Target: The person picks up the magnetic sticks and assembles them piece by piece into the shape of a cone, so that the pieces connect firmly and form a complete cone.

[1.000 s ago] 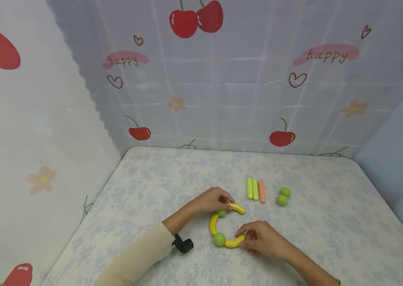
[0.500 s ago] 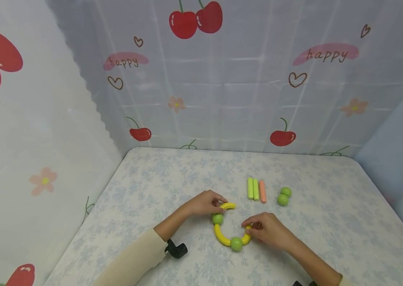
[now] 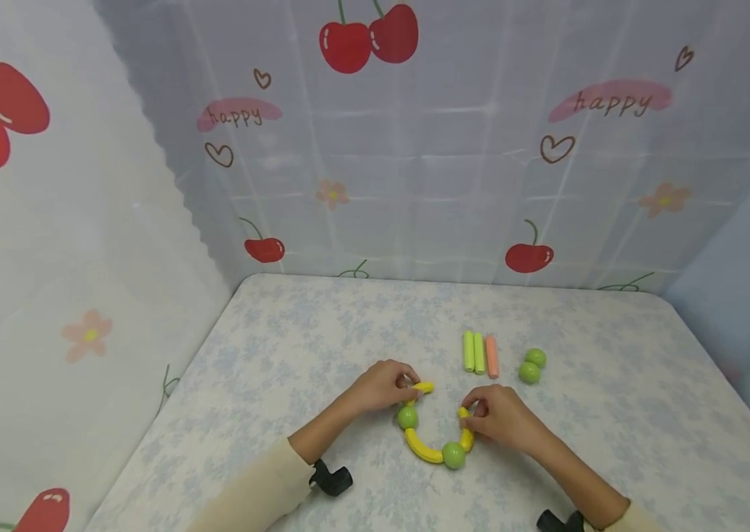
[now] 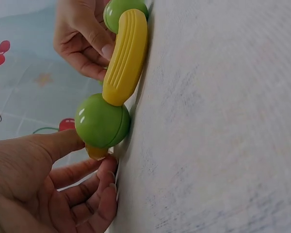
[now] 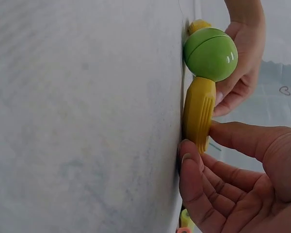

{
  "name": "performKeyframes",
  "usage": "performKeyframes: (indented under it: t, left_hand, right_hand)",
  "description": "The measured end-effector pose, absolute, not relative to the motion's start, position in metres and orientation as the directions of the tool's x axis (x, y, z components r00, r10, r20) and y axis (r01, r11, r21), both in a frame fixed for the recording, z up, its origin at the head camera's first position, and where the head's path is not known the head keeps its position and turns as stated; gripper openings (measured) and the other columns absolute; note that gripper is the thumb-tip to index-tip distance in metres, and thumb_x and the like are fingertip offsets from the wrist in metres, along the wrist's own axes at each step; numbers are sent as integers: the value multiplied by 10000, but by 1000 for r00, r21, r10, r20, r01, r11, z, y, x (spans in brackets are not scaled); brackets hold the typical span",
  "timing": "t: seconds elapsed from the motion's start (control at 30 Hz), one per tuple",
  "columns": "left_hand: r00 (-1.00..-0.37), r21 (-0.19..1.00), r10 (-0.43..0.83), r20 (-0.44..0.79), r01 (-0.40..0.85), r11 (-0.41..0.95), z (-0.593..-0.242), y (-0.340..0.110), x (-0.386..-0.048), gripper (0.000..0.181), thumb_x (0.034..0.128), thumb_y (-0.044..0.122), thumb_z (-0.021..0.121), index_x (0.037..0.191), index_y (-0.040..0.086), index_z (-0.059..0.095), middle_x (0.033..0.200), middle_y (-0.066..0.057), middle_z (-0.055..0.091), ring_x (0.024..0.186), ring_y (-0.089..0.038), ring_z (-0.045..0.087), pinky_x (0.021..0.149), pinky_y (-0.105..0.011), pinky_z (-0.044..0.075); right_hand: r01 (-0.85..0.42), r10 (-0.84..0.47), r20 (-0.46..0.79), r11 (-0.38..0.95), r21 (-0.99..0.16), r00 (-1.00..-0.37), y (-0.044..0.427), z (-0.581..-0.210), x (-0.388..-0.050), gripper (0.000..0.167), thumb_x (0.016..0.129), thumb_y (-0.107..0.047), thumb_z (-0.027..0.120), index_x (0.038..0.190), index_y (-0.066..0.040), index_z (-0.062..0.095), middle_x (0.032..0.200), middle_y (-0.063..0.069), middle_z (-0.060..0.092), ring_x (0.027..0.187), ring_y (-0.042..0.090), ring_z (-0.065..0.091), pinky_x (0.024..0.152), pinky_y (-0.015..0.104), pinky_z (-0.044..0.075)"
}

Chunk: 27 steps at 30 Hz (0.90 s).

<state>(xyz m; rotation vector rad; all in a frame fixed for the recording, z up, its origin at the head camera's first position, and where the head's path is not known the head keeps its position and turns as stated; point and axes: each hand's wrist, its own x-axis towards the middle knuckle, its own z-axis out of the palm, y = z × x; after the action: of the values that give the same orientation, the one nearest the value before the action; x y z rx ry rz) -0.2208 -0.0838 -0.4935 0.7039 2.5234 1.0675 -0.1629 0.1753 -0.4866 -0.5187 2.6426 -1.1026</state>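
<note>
Yellow curved pieces and green balls form a U-shaped chain on the table. My left hand (image 3: 384,386) pinches the upper left yellow piece (image 3: 424,386), just above a green ball (image 3: 408,417). The bottom yellow piece (image 3: 424,448) runs from that ball to a second green ball (image 3: 454,455). At the chain's right end, my right hand (image 3: 502,417) pinches another yellow piece (image 3: 467,441) between thumb and fingers. In the right wrist view this yellow piece (image 5: 200,109) touches the green ball (image 5: 211,54). Fingers partly cover both end pieces.
Two light green sticks (image 3: 469,351) and an orange stick (image 3: 492,357) lie side by side behind my right hand. To their right, two green balls (image 3: 530,372) touch each other. A patterned curtain (image 3: 414,162) stands behind the table's far edge (image 3: 414,279).
The held chain has turned, its lower green ball shifting right and its right end swinging up and back. My right hand has moved back a little; my left hand has moved slightly left and nearer.
</note>
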Motion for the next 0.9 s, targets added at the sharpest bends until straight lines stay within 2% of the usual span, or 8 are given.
performKeyframes:
  t: [0.2, 0.3, 0.47, 0.73, 0.9]
  left_hand:
    - [-811, 790, 573, -115, 275, 548, -500, -91, -218, 239, 941, 211, 752, 1139, 77, 736, 762, 55, 682, 608, -103, 594, 537, -211, 456]
    - [-809, 823, 572, -137, 228, 520, -501, -93, -214, 248, 944, 203, 749, 1153, 72, 725, 757, 29, 691, 575, -143, 612, 510, -228, 480]
    - [-814, 855, 562, -147, 181, 486, -505, -94, -210, 258, 947, 224, 750, 1163, 84, 724, 754, -3, 686, 491, -161, 594, 450, -264, 509]
    - [-798, 877, 589, -128, 187, 444, -516, -97, -214, 270, 955, 267, 740, 1172, 105, 727, 757, 19, 696, 483, -139, 579, 438, -262, 500]
    - [-810, 882, 578, -102, 195, 429, -522, -98, -217, 257, 951, 322, 740, 1137, 145, 743, 739, 14, 684, 461, -130, 554, 405, -261, 476]
  right_hand:
    - [-212, -381, -84, 671, -711, -921, 175, -487, -167, 123, 859, -75, 801, 956, -22, 746, 657, -34, 617, 532, 135, 567, 468, 258, 465]
    - [-205, -377, -89, 670, -713, -922, 175, -487, -170, 104, 860, -62, 795, 945, -31, 742, 658, -31, 618, 532, 139, 574, 467, 263, 470]
    - [-209, -380, -85, 666, -716, -921, 174, -488, -175, 79, 868, -71, 791, 923, -47, 741, 636, -31, 615, 515, 137, 576, 451, 260, 459]
    - [-199, -378, -94, 665, -720, -921, 175, -487, -177, 68, 877, -88, 787, 914, -57, 738, 630, -20, 607, 518, 147, 574, 452, 258, 449]
    - [-217, -404, -97, 661, -719, -909, 179, -481, -180, 88, 901, -124, 776, 948, -57, 744, 668, -10, 621, 539, 159, 585, 469, 269, 464]
